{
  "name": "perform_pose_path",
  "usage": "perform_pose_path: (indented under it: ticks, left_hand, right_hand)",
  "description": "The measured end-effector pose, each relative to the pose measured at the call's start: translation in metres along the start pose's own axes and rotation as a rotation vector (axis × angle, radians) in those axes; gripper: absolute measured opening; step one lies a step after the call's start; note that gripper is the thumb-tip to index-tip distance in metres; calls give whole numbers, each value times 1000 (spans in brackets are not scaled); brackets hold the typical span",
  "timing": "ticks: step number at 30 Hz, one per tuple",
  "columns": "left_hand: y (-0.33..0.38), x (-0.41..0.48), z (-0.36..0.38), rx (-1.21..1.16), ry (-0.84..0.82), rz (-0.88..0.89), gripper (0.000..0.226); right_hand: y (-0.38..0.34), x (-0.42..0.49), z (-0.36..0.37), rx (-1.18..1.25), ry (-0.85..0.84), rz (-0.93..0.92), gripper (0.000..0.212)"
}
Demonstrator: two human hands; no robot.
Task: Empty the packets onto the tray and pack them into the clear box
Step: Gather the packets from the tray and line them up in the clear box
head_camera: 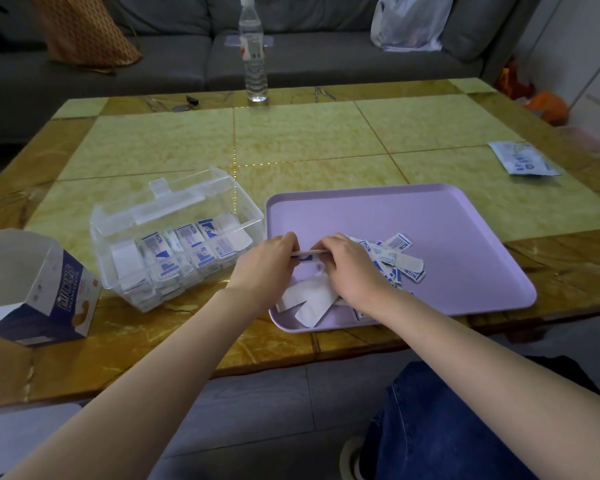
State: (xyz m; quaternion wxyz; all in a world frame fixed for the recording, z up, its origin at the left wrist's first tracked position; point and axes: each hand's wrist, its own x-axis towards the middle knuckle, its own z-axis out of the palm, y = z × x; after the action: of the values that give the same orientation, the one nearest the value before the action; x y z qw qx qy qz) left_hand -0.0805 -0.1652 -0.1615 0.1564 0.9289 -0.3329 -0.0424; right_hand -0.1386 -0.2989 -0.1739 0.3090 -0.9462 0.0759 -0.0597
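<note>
Packets [309, 253], a thin stack pinched edge-on between my left hand [267, 263] and right hand [349, 266], over the tray [465, 230] near-left corner; light, slippery, floppy, I judge, so best squeezed at both ends.

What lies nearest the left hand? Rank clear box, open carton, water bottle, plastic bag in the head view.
From the left hand:
1. clear box, just left
2. open carton, farther left
3. water bottle, table's far edge
4. plastic bag, on the sofa

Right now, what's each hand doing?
Left hand: pinching one end of a stack of plasters.
Right hand: pinching the other end.
</note>
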Motion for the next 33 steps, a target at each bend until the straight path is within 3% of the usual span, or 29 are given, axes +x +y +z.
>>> perform_pose_path:
  ticks: [9,17,26,33]
  left_hand:
    - [-8,-18,-45,-22,259,6,16]
    - [-49,-30,-82,-219,249,-101,9]
    - [-80,-46,-106,-213,319,-115,6]
    - [-126,-77,-103,-108,372,-261,33]
  right_hand:
    - [-34,-8,-7,-41,167,-133,19]
    - [-90,3,-13,-26,109,-229,23]
    - [-141,34,-1,-55,69,-266,15]
    - [-167,73,27,-17,0,-96,23]
